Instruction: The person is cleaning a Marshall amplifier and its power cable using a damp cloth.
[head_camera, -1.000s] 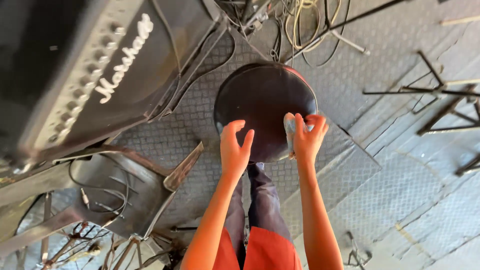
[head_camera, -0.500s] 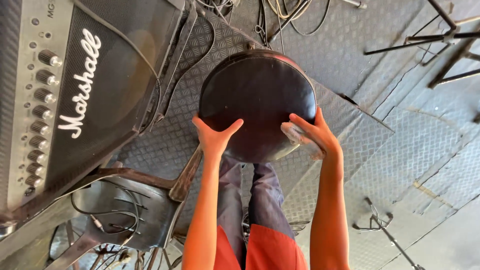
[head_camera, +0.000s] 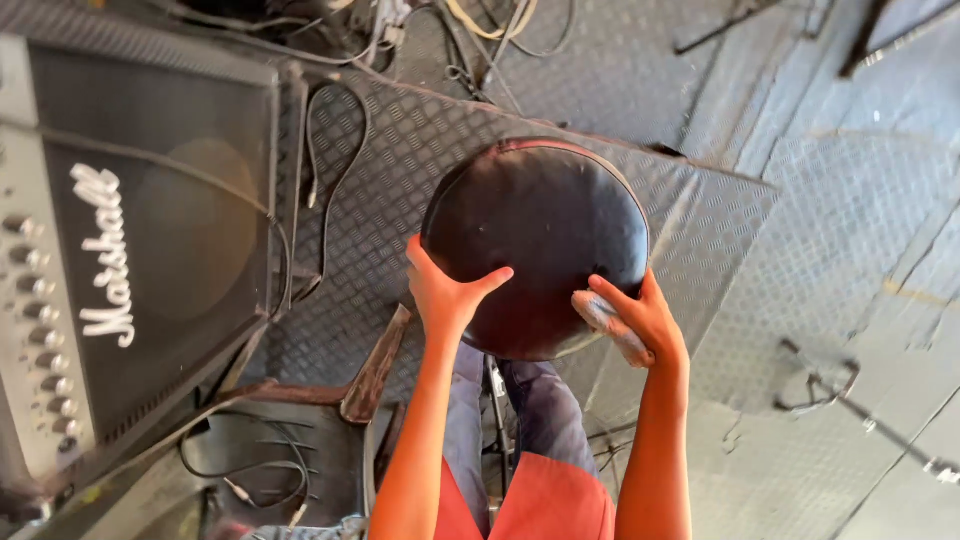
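A round black padded stool seat (head_camera: 535, 240) fills the middle of the head view, above a patterned metal floor plate (head_camera: 400, 180). My left hand (head_camera: 445, 295) grips its near left edge, thumb across the top. On the near right edge rests my right hand (head_camera: 640, 315), which also holds a crumpled grey cloth (head_camera: 608, 322) against the seat. My legs and orange garment show below the seat.
A large black guitar amplifier (head_camera: 130, 260) with a row of knobs stands at the left. A worn dark chair (head_camera: 300, 440) with a cable on it sits at the lower left. Cables (head_camera: 480, 30) tangle at the top; metal stands (head_camera: 850, 400) lie at the right.
The view has swung so the amplifier's front now shows. Both hands have slid down the seat to its near edge and closed on it.
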